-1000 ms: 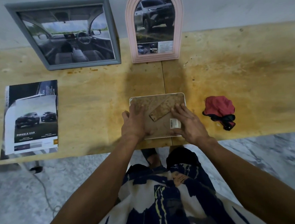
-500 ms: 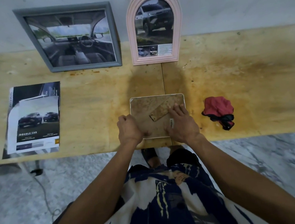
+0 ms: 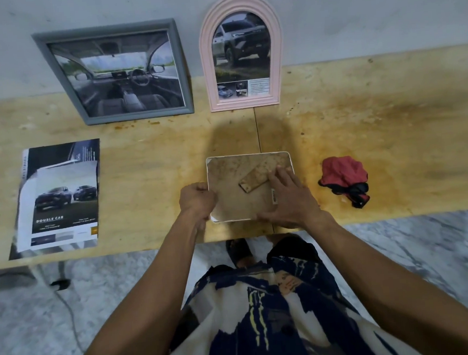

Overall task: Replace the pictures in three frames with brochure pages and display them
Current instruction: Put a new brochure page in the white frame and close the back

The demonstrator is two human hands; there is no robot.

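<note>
A white frame (image 3: pixel 251 187) lies face down at the counter's (image 3: pixel 391 125) near edge, its brown backing and stand up. The left hand (image 3: pixel 197 201) curls round the frame's left edge; the right hand (image 3: pixel 288 201) lies flat on its right side, fingers straight. Beyond the white frame a grey frame (image 3: pixel 115 74) and a pink arched frame (image 3: pixel 241 53) lean on the wall; brochure pages (image 3: pixel 59 196) lie well left of it, a red cloth (image 3: pixel 343 178) just right

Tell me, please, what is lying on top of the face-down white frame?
On the white frame lie its fold-out stand and the right hand; the left hand grips its edge. Its front is hidden.
</note>
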